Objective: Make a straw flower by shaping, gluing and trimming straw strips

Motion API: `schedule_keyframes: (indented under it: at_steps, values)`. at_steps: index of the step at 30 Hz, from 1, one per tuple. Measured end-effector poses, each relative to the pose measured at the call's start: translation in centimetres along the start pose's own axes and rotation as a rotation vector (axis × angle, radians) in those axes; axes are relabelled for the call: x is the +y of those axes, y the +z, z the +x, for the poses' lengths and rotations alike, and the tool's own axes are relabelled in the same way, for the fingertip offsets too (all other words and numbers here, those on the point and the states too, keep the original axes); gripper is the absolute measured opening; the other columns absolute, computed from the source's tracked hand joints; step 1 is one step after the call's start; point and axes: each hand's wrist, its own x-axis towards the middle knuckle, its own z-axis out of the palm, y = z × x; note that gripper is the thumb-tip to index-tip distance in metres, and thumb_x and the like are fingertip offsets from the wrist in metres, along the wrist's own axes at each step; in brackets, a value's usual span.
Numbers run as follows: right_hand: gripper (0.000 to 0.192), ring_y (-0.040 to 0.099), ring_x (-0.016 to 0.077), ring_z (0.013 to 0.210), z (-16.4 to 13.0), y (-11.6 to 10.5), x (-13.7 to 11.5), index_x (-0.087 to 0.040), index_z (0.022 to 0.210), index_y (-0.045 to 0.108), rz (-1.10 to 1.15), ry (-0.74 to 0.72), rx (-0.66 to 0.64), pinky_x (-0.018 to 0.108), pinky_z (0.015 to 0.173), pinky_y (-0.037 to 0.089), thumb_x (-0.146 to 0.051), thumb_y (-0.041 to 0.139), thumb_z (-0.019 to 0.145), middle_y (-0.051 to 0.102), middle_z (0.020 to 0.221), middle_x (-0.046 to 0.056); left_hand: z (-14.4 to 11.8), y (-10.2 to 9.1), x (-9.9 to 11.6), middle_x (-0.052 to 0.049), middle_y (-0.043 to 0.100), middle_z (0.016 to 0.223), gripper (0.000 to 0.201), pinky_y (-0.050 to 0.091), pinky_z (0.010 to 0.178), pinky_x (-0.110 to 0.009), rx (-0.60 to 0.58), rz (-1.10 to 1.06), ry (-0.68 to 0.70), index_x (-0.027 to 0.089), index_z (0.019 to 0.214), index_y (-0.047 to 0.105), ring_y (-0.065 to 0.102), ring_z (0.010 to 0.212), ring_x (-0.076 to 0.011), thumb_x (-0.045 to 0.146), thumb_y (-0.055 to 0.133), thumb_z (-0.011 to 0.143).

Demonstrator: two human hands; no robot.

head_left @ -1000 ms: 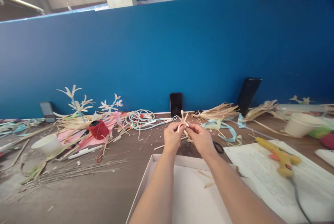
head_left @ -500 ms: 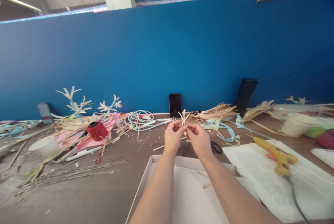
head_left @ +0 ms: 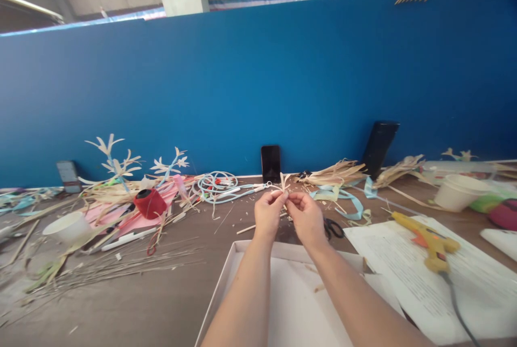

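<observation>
Between my two hands is a small flower of pale, straw-like strips (head_left: 284, 180), its petals sticking up above my fingertips. My left hand (head_left: 269, 212) pinches its base between thumb and finger. From the other side my right hand (head_left: 306, 216) presses thumb and finger together at the same base; the fingers hide the lower part. Both forearms reach over a shallow white box (head_left: 299, 304) with a few pale scraps inside. Beyond my hands a phone (head_left: 271, 164) leans against the blue partition. Black scissors (head_left: 334, 228) lie just right of my right hand.
A yellow glue gun (head_left: 434, 242) rests on printed sheets (head_left: 476, 293) at the right. Toward the left are a red spool (head_left: 149, 203), a white cup (head_left: 68, 227) and finished straw flowers (head_left: 117, 166). Straw bundles (head_left: 337, 173) and a blue cord (head_left: 216, 185) lie along the partition (head_left: 242, 83).
The flower has turned a little in my fingers, and its petals look closer together. Both hands stay in nearly the same place, with the fingers shifted slightly at its base.
</observation>
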Motion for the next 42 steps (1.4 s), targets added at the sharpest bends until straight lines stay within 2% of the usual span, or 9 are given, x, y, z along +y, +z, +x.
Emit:
schedule_keyframes:
  at_steps: [7, 11, 18, 21, 24, 27, 33, 42]
  values:
    - [0.026, 0.060, 0.0183, 0.068, 0.0, -0.1, 0.2, -0.020, 0.085, 0.061, -0.055, -0.037, -0.039, 0.032, 0.065, 0.046, -0.042, 0.064, 0.071, 0.068, 0.081, 0.005, -0.1, -0.3, 0.5, -0.002, 0.062, 0.077, 0.020, 0.044, 0.071, -0.025, 0.039, 0.210, 0.193, 0.015, 0.070, 0.067, 0.057, 0.075, -0.0137, 0.035, 0.064, 0.071]
    - [0.025, 0.060, 0.0181, 0.068, -0.1, -0.1, -0.1, -0.020, 0.084, 0.061, -0.033, -0.040, -0.035, 0.031, 0.064, 0.046, -0.041, 0.065, 0.070, 0.068, 0.081, 0.005, -0.3, -0.2, 1.0, -0.002, 0.062, 0.074, 0.016, 0.043, 0.071, -0.025, 0.050, 0.268, 0.273, 0.016, 0.068, 0.067, 0.057, 0.074, -0.0141, 0.031, 0.062, 0.073]
    - [0.029, 0.058, 0.0164, 0.064, -0.1, 0.0, -0.2, -0.020, 0.087, 0.062, 0.001, 0.008, -0.025, 0.029, 0.058, 0.045, -0.041, 0.068, 0.066, 0.067, 0.086, 0.005, -0.3, -0.4, 1.3, -0.002, 0.062, 0.073, 0.014, 0.043, 0.072, -0.026, 0.094, 0.328, 0.345, 0.017, 0.066, 0.066, 0.057, 0.075, -0.0147, 0.028, 0.062, 0.074]
    - [0.031, 0.056, 0.0139, 0.063, 0.2, -0.4, -0.7, -0.022, 0.093, 0.060, 0.053, 0.038, 0.037, 0.026, 0.054, 0.043, -0.040, 0.066, 0.069, 0.064, 0.091, 0.003, -0.2, -0.7, 1.1, -0.002, 0.062, 0.072, 0.011, 0.043, 0.071, -0.026, 0.122, 0.379, 0.357, 0.018, 0.067, 0.067, 0.057, 0.074, -0.0144, 0.024, 0.061, 0.074]
    - [0.035, 0.053, 0.0118, 0.059, 0.8, -1.0, -1.6, -0.021, 0.093, 0.059, 0.181, 0.065, 0.103, 0.023, 0.049, 0.040, -0.048, 0.061, 0.073, 0.062, 0.082, 0.002, -0.1, -0.8, 0.5, -0.001, 0.062, 0.074, 0.010, 0.044, 0.071, -0.026, 0.104, 0.409, 0.373, 0.019, 0.069, 0.068, 0.057, 0.074, -0.0138, 0.020, 0.060, 0.075]
    - [0.038, 0.048, 0.0106, 0.053, 1.3, -1.5, -2.4, -0.019, 0.087, 0.060, 0.224, 0.100, 0.100, 0.022, 0.045, 0.035, -0.054, 0.062, 0.070, 0.061, 0.071, 0.000, -0.1, -0.7, -0.1, -0.002, 0.064, 0.076, 0.012, 0.044, 0.073, -0.026, 0.059, 0.453, 0.423, 0.021, 0.070, 0.069, 0.058, 0.077, -0.0142, 0.017, 0.059, 0.075]
    - [0.034, 0.049, 0.0124, 0.050, 1.3, -1.8, -2.5, -0.018, 0.068, 0.063, 0.132, 0.125, 0.087, 0.024, 0.047, 0.036, -0.051, 0.068, 0.064, 0.059, 0.056, -0.001, -0.3, -0.6, -0.4, -0.002, 0.064, 0.077, 0.013, 0.045, 0.074, -0.026, 0.009, 0.490, 0.490, 0.021, 0.073, 0.070, 0.059, 0.079, -0.0147, 0.017, 0.058, 0.076]
    - [0.032, 0.048, 0.0115, 0.044, 1.5, -1.6, -2.1, -0.017, 0.060, 0.061, 0.224, 0.200, 0.154, 0.024, 0.044, 0.035, -0.048, 0.072, 0.057, 0.057, 0.048, -0.002, -0.2, -0.6, -0.1, -0.001, 0.065, 0.077, 0.012, 0.046, 0.074, -0.024, 0.039, 0.426, 0.450, 0.020, 0.071, 0.069, 0.059, 0.077, -0.0136, 0.016, 0.058, 0.075]
